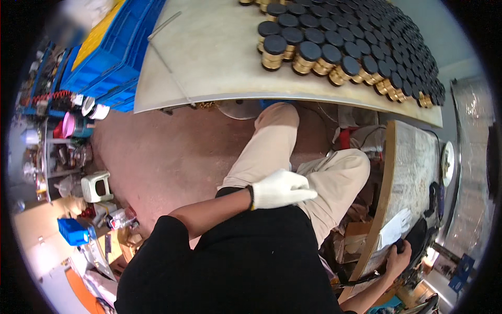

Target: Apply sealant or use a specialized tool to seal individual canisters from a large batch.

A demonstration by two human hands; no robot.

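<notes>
"Where are the hands, from your end?"

"Nearest me, the left hand [281, 189] lies across the lap in a white knit glove, fingers loosely extended, grasping nothing that I can see. The right hand [398, 258] is bare, out at the near end of the side worktop [412, 165], its fingers curled round a small black object [401, 246]."

"And the loose white glove [395, 228]?"

"On that same worktop, by its left wooden edge. From the right hand I find it just ahead and a little to the left. Its long axis slants, cuff toward that edge, fingers pointing ahead and right. The right hand is much the nearer; the left is well apart."

"What can't you make out?"

"What the black object is; the fingers cover part of it, and it merges with a dark bag-like item [418, 242] alongside. I can't see the left palm either. Farther out, brass fittings with black caps [348, 65] crowd the right side of the front worktop [214, 52]; caps hide most of the rear bodies, and the top of my view cuts off the far edge."
</notes>
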